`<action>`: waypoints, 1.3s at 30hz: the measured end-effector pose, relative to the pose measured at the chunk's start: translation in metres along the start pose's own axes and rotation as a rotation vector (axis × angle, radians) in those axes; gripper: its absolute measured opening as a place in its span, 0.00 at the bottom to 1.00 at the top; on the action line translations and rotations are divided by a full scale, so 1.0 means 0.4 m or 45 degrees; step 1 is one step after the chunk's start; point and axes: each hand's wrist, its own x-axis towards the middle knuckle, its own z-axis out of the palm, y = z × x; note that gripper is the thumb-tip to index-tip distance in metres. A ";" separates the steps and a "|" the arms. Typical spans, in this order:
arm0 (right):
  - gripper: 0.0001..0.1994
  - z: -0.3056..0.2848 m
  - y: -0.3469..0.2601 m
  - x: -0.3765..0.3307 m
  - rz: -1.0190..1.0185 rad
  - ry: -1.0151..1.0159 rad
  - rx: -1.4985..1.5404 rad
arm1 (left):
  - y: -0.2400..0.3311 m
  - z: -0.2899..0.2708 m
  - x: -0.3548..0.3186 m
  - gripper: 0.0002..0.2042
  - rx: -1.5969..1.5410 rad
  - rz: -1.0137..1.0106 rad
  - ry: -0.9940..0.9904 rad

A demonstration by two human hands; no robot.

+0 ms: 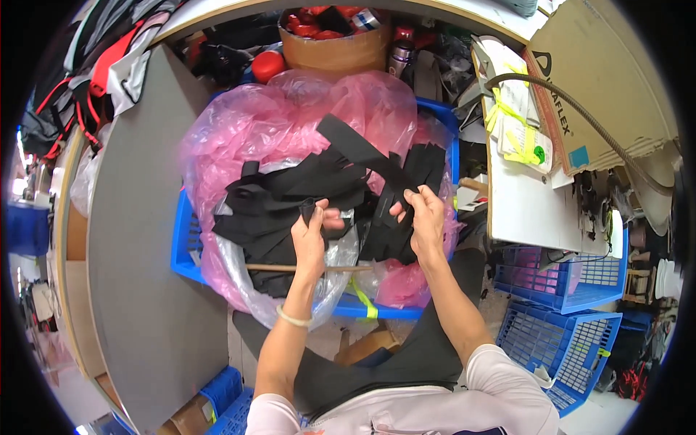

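My right hand (pixel 428 217) pinches a wide black fabric strip (pixel 362 148), whose free end stretches up and to the left. Thumb and fingers of my left hand (pixel 312 235) are closed on a small folded piece of black fabric (pixel 307 209). Below both hands, many flat black fabric strips (pixel 268 225) lie heaped in a blue crate (pixel 179 246) lined with pink plastic (pixel 239 123) and clear plastic. More black strips (pixel 428 163) lie on the right side, near my right hand. Across the front of the heap rests a thin wooden stick (pixel 348 269).
Behind the crate stands a round brown container (pixel 333 54) of red items, beside a red round object (pixel 268 66). A grey panel (pixel 152 254) borders the left. On the right are a white table (pixel 529 210), a cardboard box (pixel 609 72) and stacked blue crates (pixel 558 333).
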 end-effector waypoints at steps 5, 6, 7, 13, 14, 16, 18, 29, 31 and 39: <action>0.05 0.012 0.021 -0.167 0.223 -0.213 0.081 | 0.063 -0.006 -0.186 0.21 -0.560 -0.418 -0.121; 0.05 0.003 0.023 -0.203 0.262 -0.328 0.070 | 0.043 -0.025 -0.201 0.24 -0.730 -0.562 -0.155; 0.05 -0.007 0.027 -0.235 0.299 -0.441 0.059 | 0.035 -0.031 -0.226 0.23 -0.898 -0.665 -0.161; 0.05 -0.131 0.051 -0.417 0.399 -0.590 -0.114 | -0.014 -0.081 -0.361 0.17 -0.879 -0.494 0.187; 0.07 -0.150 0.052 -0.432 0.341 -0.566 -0.134 | -0.011 -0.093 -0.397 0.12 -0.889 -0.499 0.175; 0.10 -0.178 0.047 -0.459 0.301 -0.634 -0.178 | 0.009 -0.088 -0.468 0.10 -0.745 -0.645 0.152; 0.14 -0.205 0.052 -0.483 0.280 -0.755 -0.187 | 0.021 -0.074 -0.510 0.08 -0.640 -0.849 0.102; 0.12 -0.272 0.031 -0.554 0.635 -0.847 -0.379 | 0.037 -0.046 -0.567 0.06 -0.360 -0.182 0.241; 0.10 -0.191 0.020 -0.540 0.133 -0.856 -0.328 | 0.057 -0.028 -0.590 0.07 -0.321 -0.200 0.174; 0.05 -0.073 -0.022 -0.506 -0.577 -0.600 -0.627 | 0.101 -0.028 -0.589 0.14 0.013 -0.020 0.210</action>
